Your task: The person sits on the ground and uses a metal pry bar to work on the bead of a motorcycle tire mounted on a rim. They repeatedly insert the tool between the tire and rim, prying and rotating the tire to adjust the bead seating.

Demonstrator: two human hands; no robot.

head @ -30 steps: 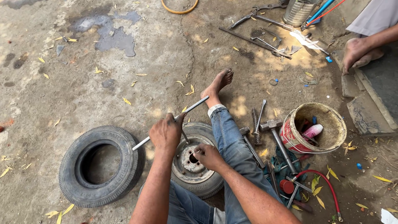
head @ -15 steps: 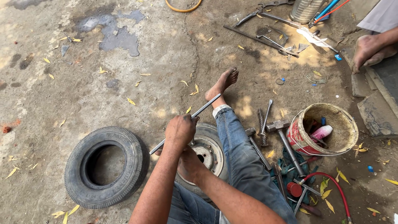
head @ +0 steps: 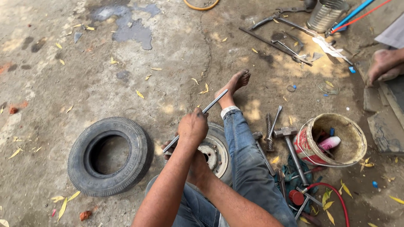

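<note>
Bare concrete ground, stained and strewn with yellow leaves, fills my view.

Nearest me, my left hand (head: 192, 126) is fisted tight around the middle of a steel bar (head: 214, 101). The bar slants from below the knuckles up past the fingertips toward my bare foot (head: 235, 82). My right hand (head: 196, 167) lies under the left forearm, against the wheel (head: 215, 154). Its fingers are mostly hidden, so I cannot tell whether they grip or only press.

The wheel sits just below and right of the left fist, wedged against my jeans leg (head: 246, 164). I judge this to be the prying step, the bar worked as a lever at the wheel's edge. A further move would call for the lower tip seated firmly and the right hand steadying the wheel.

Counted:
- One bar in hand.
- One wheel.
- One loose tyre (head: 111, 156), left of the fist and apart from the wheel.
- One hammer (head: 287, 133), right of the fingers past the leg, with two thin rods beside it.
- One bucket (head: 306, 148), further right.
- One red hose (head: 332, 191).

Farthest are scattered long tools (head: 273, 42), one metal can (head: 326, 14) and part of another person (head: 385, 65).
</note>
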